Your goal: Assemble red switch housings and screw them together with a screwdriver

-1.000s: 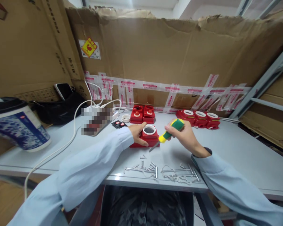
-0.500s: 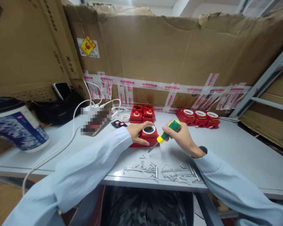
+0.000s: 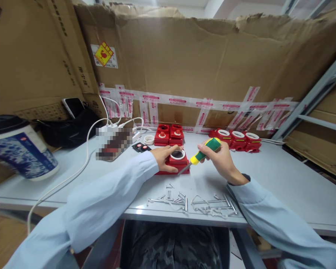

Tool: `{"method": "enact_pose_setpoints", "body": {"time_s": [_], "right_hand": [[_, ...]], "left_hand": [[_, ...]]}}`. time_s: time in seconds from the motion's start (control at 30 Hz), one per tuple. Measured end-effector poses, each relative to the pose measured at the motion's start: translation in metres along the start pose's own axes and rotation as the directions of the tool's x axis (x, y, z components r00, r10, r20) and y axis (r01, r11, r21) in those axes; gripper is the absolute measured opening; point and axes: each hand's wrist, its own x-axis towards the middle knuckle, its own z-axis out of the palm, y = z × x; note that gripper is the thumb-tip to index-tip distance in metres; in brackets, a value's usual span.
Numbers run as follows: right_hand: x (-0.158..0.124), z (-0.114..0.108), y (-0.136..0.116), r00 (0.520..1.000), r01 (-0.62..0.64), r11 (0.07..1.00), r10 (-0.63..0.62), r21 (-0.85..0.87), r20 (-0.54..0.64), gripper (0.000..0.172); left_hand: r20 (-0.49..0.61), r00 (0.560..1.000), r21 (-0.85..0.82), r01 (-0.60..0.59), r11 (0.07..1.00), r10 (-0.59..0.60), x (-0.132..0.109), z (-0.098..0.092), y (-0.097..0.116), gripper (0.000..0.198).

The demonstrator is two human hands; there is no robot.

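Note:
A red box-shaped housing (image 3: 182,169) with a white ring (image 3: 177,154) on top rests on the table in front of me. My left hand (image 3: 165,158) is wrapped over its left side, thumb along the front. In my right hand (image 3: 217,157) is a screwdriver (image 3: 205,151) with a green and yellow handle, held at a slant. Its shaft points down to the left, and the tip is by the front of the housing; whether it touches I cannot tell. Several loose screws (image 3: 180,197) and metal rods (image 3: 212,202) lie near the table's front edge.
Behind the housing stand two red units (image 3: 168,136), with a loose white ring (image 3: 149,140) and black parts (image 3: 141,147) beside them. Several red units (image 3: 238,141) stand at the back right. To the left are a phone (image 3: 113,145), a white cable (image 3: 87,149) and a large cup (image 3: 22,149).
My right hand has shifted slightly to the right with the screwdriver, whose tip has risen a little towards the housing's front. My left hand stays almost in place on the housing.

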Motion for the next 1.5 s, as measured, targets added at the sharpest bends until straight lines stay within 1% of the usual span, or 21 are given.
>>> {"method": "enact_pose_setpoints", "body": {"time_s": [0.1, 0.23, 0.4, 0.67, 0.87, 1.0, 1.07, 1.17, 1.3, 1.4, 1.5], "right_hand": [[-0.002, 0.007, -0.002, 1.000, 0.001, 1.000, -0.001, 0.006, 0.015, 0.028], [-0.006, 0.020, -0.001, 0.994, -0.066, 0.998, 0.065, 0.010, 0.082, 0.029], [-0.007, 0.027, 0.003, 0.991, -0.087, 0.996, 0.086, 0.001, 0.099, 0.029], [-0.005, 0.028, 0.001, 0.988, -0.092, 0.995, 0.094, -0.026, 0.124, 0.028], [-0.005, 0.022, -0.006, 0.992, -0.099, 0.995, 0.100, -0.008, 0.077, 0.025], [-0.003, 0.014, -0.009, 0.999, -0.031, 0.999, 0.030, 0.008, 0.046, 0.022], [-0.001, 0.008, -0.011, 1.000, 0.010, 1.000, -0.010, 0.008, 0.017, 0.021], [0.002, -0.003, -0.014, 0.996, 0.060, 0.998, -0.060, -0.002, -0.072, 0.019], [0.010, -0.017, -0.017, 0.964, 0.143, 0.990, -0.138, 0.004, -0.229, 0.018], [0.019, -0.024, -0.013, 0.928, 0.163, 0.986, -0.144, 0.026, -0.343, 0.019], [0.028, -0.024, -0.003, 0.898, 0.139, 0.989, -0.108, 0.042, -0.426, 0.019]], "left_hand": [[-0.001, 1.000, 0.007, -0.017, 1.000, 0.017, 0.001, 0.001, -0.002, 0.082], [0.019, 0.999, 0.031, -0.035, 0.999, 0.034, 0.002, 0.001, -0.003, 0.081], [0.048, 0.999, 0.083, -0.016, 0.996, 0.012, 0.002, -0.003, 0.002, 0.081], [0.098, 0.993, 0.173, 0.041, 0.984, -0.059, 0.001, -0.010, 0.013, 0.080], [0.109, 0.992, 0.178, 0.046, 0.983, -0.067, 0.000, -0.011, 0.016, 0.081], [0.110, 0.992, 0.162, 0.044, 0.986, -0.063, 0.000, -0.012, 0.016, 0.081], [0.107, 0.993, 0.149, 0.042, 0.988, -0.059, 0.000, -0.012, 0.015, 0.081], [0.111, 0.992, 0.139, 0.042, 0.989, -0.057, 0.000, -0.011, 0.013, 0.081], [0.123, 0.990, 0.142, 0.054, 0.988, -0.071, 0.001, -0.011, 0.011, 0.079], [0.133, 0.988, 0.157, 0.057, 0.986, -0.079, 0.001, -0.011, 0.011, 0.076], [0.139, 0.987, 0.160, 0.059, 0.985, -0.082, 0.000, -0.011, 0.012, 0.076]]}}
